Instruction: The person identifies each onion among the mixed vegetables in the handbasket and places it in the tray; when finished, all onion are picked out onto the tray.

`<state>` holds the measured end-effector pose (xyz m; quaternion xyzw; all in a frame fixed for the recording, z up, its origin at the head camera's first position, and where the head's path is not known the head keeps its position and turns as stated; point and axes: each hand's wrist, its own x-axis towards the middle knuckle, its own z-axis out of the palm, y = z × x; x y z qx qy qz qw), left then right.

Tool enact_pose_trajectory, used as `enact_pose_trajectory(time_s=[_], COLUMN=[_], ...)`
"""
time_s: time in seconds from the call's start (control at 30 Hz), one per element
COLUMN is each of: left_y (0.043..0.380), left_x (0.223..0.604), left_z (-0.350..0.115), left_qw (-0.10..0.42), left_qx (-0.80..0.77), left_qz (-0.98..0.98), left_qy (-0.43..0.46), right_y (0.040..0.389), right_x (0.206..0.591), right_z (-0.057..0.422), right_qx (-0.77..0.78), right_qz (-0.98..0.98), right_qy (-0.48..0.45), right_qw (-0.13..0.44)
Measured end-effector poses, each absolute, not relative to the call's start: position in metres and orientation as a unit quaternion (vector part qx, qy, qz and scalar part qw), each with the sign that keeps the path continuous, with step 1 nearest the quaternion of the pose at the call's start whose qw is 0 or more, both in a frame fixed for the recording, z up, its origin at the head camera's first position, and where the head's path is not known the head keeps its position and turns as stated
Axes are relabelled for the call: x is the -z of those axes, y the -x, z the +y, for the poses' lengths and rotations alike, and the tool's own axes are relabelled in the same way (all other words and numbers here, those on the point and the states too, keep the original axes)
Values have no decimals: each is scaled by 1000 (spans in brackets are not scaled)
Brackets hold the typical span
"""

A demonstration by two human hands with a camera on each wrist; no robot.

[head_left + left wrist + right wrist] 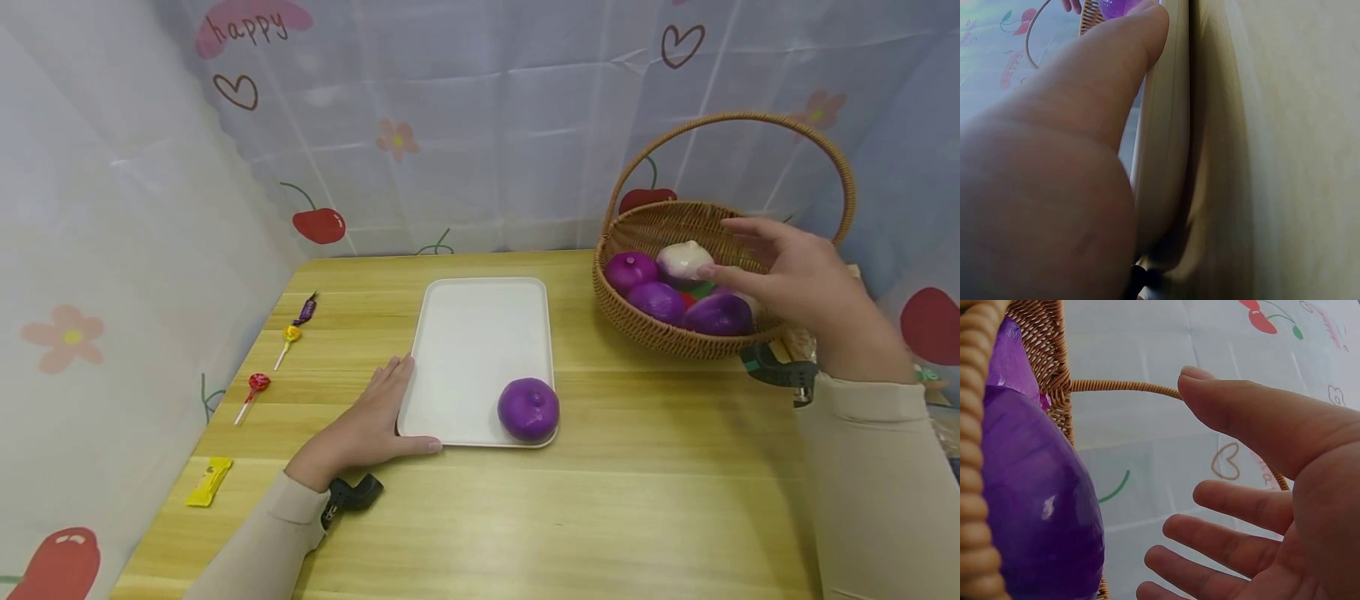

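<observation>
A white tray (472, 350) lies on the table. My left hand (367, 421) touches its near left corner, fingers straight along the left side and thumb stretched along the front edge. In the left wrist view the thumb (1129, 37) lies against the tray's rim (1169, 125). One round purple vegetable (528, 410), shiny with a small knob, sits in the tray's near right corner. My right hand (798, 271) hovers over the right side of a wicker basket (652, 333), fingers spread and holding nothing. Inside are several purple vegetables (657, 302) and a whitish one (686, 261).
Down the table's left side lie a purple-wrapped candy (306, 309), a yellow lollipop (291, 334), a red lollipop (258, 382) and a yellow packet (210, 482). The basket's tall handle (738, 118) arches above it. A printed curtain (480, 167) hangs behind the table.
</observation>
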<state>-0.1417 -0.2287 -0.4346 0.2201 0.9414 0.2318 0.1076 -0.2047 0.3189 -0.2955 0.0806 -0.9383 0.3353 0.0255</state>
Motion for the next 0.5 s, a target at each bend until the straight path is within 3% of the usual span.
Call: enact_pose_trajectory(time_s=[0.5], left_y=[142], left_x=[435], left_z=[-229], left_qw=[106], left_qx=[-235], left_qz=[940], left_qy=[-224], right_y=[206], right_x=[296], right_z=[317], right_qx=[-316], right_qz=[-946], right_qy=[-73], right_qw=[-17])
